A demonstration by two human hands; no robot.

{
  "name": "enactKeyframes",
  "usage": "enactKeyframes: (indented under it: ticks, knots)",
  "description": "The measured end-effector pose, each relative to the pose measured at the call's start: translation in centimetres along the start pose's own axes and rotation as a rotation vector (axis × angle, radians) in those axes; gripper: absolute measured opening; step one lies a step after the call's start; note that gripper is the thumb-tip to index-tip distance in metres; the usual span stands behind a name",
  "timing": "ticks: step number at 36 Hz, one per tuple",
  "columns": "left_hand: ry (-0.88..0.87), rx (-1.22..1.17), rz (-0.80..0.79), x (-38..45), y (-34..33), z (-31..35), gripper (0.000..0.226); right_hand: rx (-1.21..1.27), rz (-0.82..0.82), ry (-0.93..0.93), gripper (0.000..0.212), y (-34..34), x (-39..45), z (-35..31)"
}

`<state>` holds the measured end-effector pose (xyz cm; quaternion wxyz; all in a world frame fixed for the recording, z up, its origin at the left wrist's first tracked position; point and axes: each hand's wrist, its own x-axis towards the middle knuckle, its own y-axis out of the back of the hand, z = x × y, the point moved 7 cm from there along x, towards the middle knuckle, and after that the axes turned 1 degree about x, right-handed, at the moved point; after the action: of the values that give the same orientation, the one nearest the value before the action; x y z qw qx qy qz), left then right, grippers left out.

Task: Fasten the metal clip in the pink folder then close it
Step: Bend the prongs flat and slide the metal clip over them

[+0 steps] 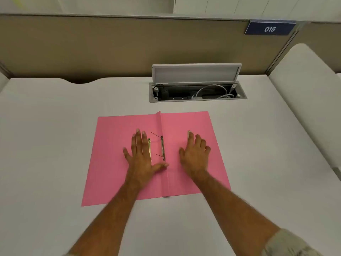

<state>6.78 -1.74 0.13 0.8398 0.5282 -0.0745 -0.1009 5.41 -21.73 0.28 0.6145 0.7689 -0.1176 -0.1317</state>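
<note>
Pink folder (118, 163) lies open and flat on the white table (55, 117), with its metal clip (162, 147) along the middle fold and two thin prongs sticking out. The left hand (141, 154) rests flat with spread fingers on the left page, beside a loose metal strip (149, 148). The right hand (194, 154) rests flat on the right page, holding nothing, its fingertips at another metal strip (188, 134).

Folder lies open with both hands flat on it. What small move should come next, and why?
Probably the left hand should pick up the loose metal strip beside it. The pink folder lies open, the fastener bar near the fold has its two thin prongs sticking out, and neither hand has a grip on anything.
</note>
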Motion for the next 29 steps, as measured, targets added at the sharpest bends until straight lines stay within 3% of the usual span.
enactKeyframes:
  ticks: [12,17,29]
  knots:
    - [0.078,-0.021,-0.162,-0.3,-1.8,-0.3,0.139,0.078,0.012,-0.189,0.047,-0.3,-0.5,1.4]
    - [0.043,0.058,-0.228,-0.3,-2.7,-0.2,0.122,0.166,-0.007,-0.302,0.038,-0.4,-0.6,2.0]
    - [-0.091,0.118,-0.386,0.1,-3.4,1.1,0.085,0.186,-0.023,-0.334,0.025,0.0,-0.1,1.8]
